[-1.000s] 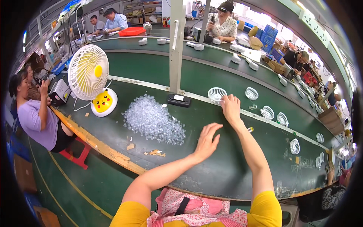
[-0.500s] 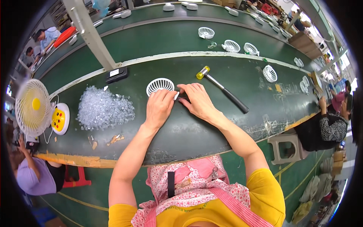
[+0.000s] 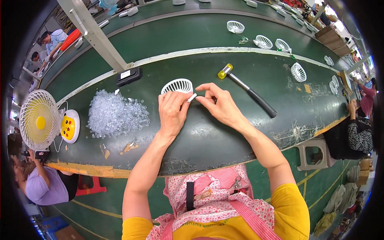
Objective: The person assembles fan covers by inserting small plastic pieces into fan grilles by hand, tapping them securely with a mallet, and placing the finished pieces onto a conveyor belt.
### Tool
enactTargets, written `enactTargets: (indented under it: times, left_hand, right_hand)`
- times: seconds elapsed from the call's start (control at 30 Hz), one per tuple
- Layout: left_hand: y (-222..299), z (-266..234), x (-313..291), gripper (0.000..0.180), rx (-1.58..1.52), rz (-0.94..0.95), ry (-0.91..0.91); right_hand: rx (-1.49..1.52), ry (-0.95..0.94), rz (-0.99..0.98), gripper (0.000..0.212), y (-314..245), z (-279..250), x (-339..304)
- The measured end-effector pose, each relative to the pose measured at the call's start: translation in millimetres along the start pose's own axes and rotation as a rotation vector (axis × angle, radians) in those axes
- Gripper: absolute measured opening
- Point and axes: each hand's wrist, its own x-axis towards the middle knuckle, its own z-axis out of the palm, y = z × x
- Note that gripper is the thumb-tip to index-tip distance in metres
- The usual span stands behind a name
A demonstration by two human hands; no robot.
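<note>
1. My left grip (image 3: 173, 110) is narrow: it holds the white slotted fan housing (image 3: 176, 85) by its near side. The housing is over the counter (image 3: 212, 144), and I cannot tell whether it rests there.
2. My right grip (image 3: 219, 105) is moderately wide, with thumb and forefinger apart, just beside the small white tab (image 3: 192, 97) at my left fingertips. I see nothing held in it; whether the thumb touches the tab is not clear.
3. The housing could turn or slip, I think, if my left fingers become loose while something pushes the tab.
4. The tab looks thin, so a sideways bend could perhaps crack it.
5. On the left lies the heap of clear plastic pieces (image 3: 116, 114); a careless sweep of my left grip could scatter them.
6. The yellow-headed hammer (image 3: 252, 93) lies to the right; swinging my right grip outward could knock it.
</note>
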Motion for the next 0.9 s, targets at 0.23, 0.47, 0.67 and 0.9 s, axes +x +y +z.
enactTargets:
  times: [0.23,0.47,0.67,0.9]
  left_hand:
    - [5.7,-3.1,4.4,0.016,-0.324,-0.173,-0.054]
    - [12.7,-11.0,12.0,0.02,-1.052,-0.672,-0.221]
    - [13.4,2.3,2.1,0.051,-0.067,0.009,-0.084]
    - [10.5,12.2,-6.9,0.049,0.092,0.131,-0.279]
  right_hand:
    - [0.482,-0.191,0.211,0.02,3.5,-18.3,9.7]
    - [0.472,-0.126,0.126,0.016,-4.7,-22.9,5.5]
    - [-0.075,0.202,0.099,0.021,24.1,-26.5,22.9]
    - [-0.664,0.081,-0.238,0.03,40.6,-47.7,2.6]
